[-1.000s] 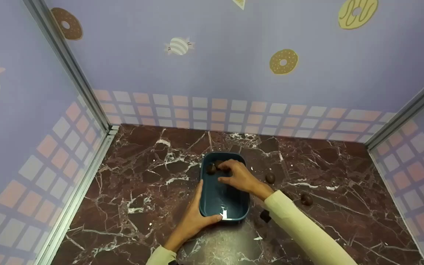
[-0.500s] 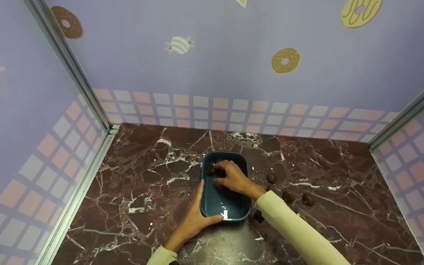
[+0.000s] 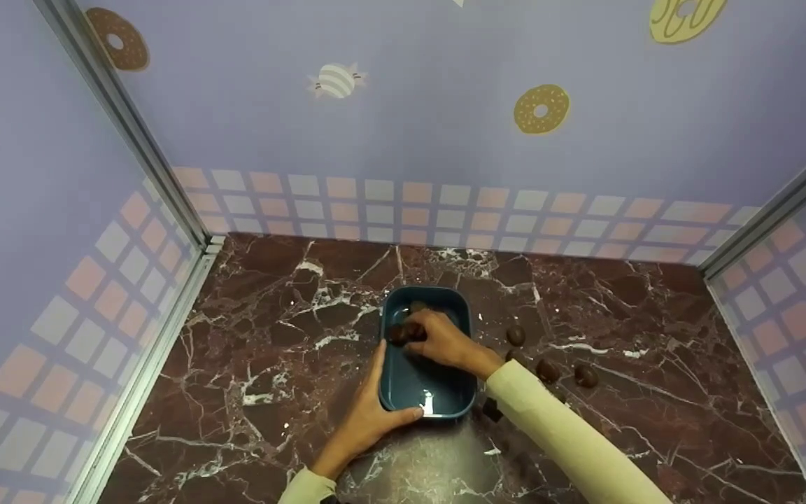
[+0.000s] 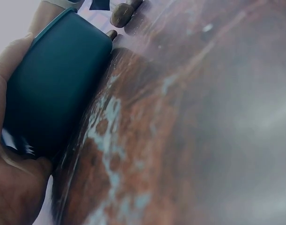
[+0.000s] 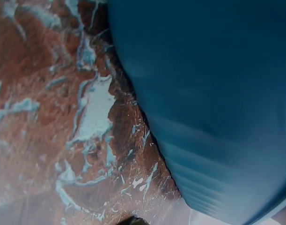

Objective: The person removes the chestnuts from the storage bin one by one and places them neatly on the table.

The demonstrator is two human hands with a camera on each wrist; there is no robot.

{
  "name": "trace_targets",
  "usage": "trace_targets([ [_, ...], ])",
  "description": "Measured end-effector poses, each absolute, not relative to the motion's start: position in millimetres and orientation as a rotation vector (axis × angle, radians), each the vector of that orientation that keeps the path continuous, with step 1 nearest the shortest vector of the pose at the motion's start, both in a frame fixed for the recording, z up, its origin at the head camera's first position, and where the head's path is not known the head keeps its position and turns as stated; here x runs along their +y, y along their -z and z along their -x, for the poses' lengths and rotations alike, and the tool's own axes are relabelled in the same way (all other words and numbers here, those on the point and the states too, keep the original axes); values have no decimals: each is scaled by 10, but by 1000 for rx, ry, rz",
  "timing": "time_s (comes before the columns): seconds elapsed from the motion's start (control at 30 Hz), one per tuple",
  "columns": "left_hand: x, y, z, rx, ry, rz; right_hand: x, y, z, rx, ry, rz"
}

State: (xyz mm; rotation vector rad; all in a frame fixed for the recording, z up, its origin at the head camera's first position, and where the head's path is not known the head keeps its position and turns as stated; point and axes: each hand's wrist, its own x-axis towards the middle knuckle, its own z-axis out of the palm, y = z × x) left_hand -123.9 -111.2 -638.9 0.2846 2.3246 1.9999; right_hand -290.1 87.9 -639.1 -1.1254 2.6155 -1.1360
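Observation:
A dark blue rectangular container (image 3: 420, 383) stands on the marbled table in the head view. My left hand (image 3: 366, 414) holds it at the near left corner, thumb over the near rim and fingers along the left wall. My right hand (image 3: 443, 343) reaches inside, its fingertips pinching a round brown chocolate (image 3: 415, 331). Beside that piece, against the left wall, lies another brown chocolate (image 3: 397, 334). Farther back in the container, a third brown shape (image 3: 418, 306) shows partly behind the hand. Only the container's outer wall (image 5: 203, 103) fills the right wrist view, so the right fingers are hidden there.
To the right of the container lie several brown, rounded chocolates, among them one near the back (image 3: 515, 335) and one farthest right (image 3: 585, 376). A dark angular piece (image 3: 492, 409) lies by the right sleeve (image 3: 564, 427). Patterned walls (image 3: 438, 210) enclose the table's back and sides.
My right hand has shifted slightly left inside the container, and the brown pieces at its fingertips have come nearer to me. The left hand and the container have stayed put.

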Motion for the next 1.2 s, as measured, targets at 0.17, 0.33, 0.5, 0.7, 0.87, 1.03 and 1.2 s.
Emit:
trace_targets([
  [0.17, -1112, 6392, 1243, 2327, -2004, -284, 868, 6387, 2854, 2603, 1044, 1247],
  [0.33, -1098, 6403, 1245, 2320, -2002, -284, 807, 6102, 2607, 2574, 884, 1314],
  [0.5, -1099, 6414, 1241, 2348, -1987, -293, 769, 6008, 2426, 2607, 728, 1265],
  [0.7, -1105, 6415, 1223, 2340, -1977, -277, 810, 5928, 2292, 2630, 689, 1237],
  [0.87, -1104, 6418, 1245, 2301, -2015, -297, 920, 5832, 2215, 2641, 761, 1204],
  [1.03, -1100, 6422, 1255, 2239, -2054, -291, 1078, 5777, 2155, 2661, 847, 1194],
  [1.2, -1108, 6407, 1266, 2229, -2068, -297, 1239, 5714, 2103, 2678, 909, 1140],
])
